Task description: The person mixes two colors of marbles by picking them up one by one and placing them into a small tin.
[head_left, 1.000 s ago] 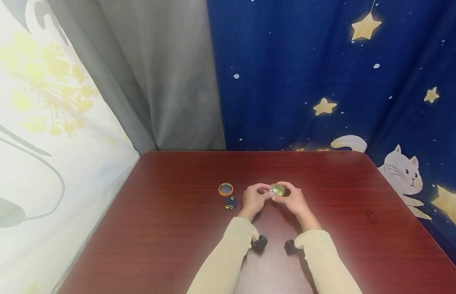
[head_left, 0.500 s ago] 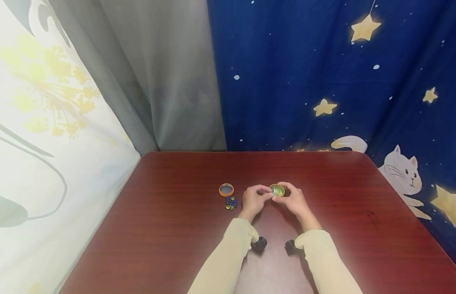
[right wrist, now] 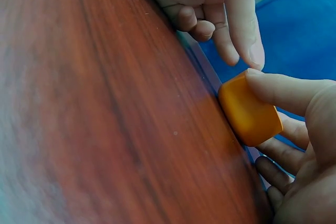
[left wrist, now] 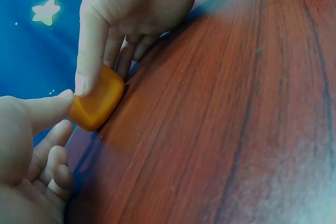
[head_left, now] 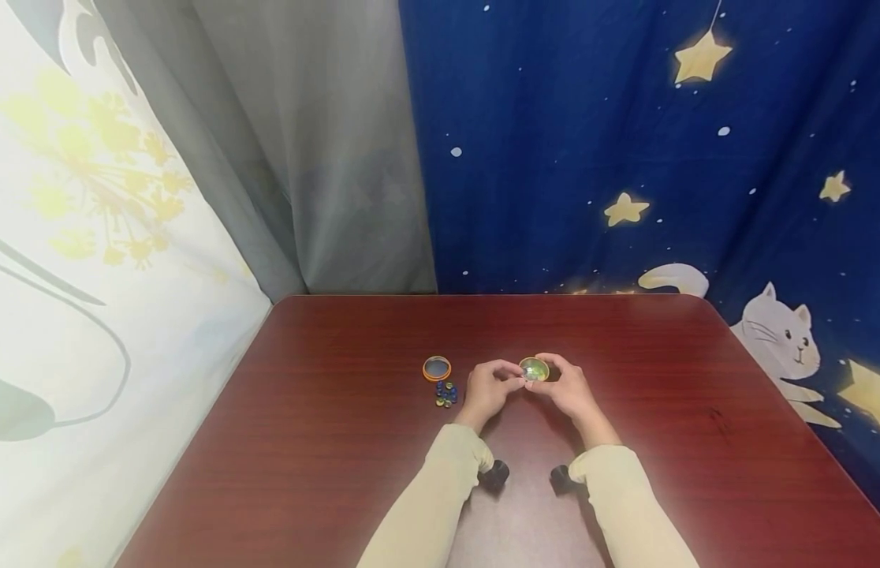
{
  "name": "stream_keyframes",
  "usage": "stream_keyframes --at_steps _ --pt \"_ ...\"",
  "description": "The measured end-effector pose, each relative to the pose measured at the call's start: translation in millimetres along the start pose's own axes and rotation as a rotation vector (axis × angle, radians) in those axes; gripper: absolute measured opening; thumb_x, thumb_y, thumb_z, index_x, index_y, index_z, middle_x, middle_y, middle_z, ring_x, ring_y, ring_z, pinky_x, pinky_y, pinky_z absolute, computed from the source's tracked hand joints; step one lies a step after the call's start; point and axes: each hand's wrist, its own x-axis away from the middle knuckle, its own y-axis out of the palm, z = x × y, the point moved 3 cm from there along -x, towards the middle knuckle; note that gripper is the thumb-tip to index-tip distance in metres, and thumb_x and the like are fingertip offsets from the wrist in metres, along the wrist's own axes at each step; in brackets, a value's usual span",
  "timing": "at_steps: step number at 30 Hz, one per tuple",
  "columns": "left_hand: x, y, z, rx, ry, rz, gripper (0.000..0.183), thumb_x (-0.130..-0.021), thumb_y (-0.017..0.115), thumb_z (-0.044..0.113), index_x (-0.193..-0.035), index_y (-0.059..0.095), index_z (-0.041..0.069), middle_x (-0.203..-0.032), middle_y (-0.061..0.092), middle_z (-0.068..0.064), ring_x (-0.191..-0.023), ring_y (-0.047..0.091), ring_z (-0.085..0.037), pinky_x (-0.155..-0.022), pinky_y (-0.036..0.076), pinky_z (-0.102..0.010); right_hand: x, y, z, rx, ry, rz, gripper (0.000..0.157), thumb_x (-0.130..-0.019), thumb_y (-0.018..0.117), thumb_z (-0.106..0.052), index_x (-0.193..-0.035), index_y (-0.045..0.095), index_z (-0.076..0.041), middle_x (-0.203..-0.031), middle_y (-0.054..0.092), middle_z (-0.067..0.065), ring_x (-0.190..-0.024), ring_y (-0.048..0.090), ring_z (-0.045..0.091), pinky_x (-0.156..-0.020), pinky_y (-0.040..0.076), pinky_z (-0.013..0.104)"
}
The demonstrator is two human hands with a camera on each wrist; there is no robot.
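Note:
My right hand (head_left: 571, 388) holds a small round orange container (head_left: 538, 368) with a shiny yellow-green inside. In the right wrist view, its thumb presses the smooth orange side wall (right wrist: 248, 113), with other fingers behind. My left hand (head_left: 488, 388) is at the container's left rim, thumb and forefinger right by the edge. In the left wrist view, the left thumb (left wrist: 50, 111) meets the rim beside the right thumb. A small pale glint shows inside near the left fingertips; I cannot tell whether they pinch anything. The container sits low over the table, opening turned up.
A shallow orange-rimmed round piece with a grey inside (head_left: 436, 368) lies left of the hands. Just in front of it are several small blue and yellow-green pieces (head_left: 447, 394). The dark red wooden table (head_left: 326, 442) ends at curtains (head_left: 553, 158) behind. Black cameras (head_left: 494, 476) are on the wrists.
The left fingertips have drawn back slightly left from over the container to its rim, baring more of its inside. The right hand keeps its hold, and the small pieces lie unchanged.

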Motion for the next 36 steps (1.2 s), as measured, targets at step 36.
stream_keyframes --at_steps 36 --pt "14.4 -52.2 5.9 0.051 0.001 -0.072 0.014 -0.080 0.080 0.015 -0.092 0.074 0.018 -0.073 0.060 0.006 -0.056 0.049 -0.011 -0.049 0.041 -0.025 -2 1.3 2 0.029 0.047 -0.006 0.061 -0.077 0.082 -0.019 -0.132 0.055 -0.008 -0.126 0.054 0.018 -0.120 0.042 0.035 -0.100 0.032 0.054"
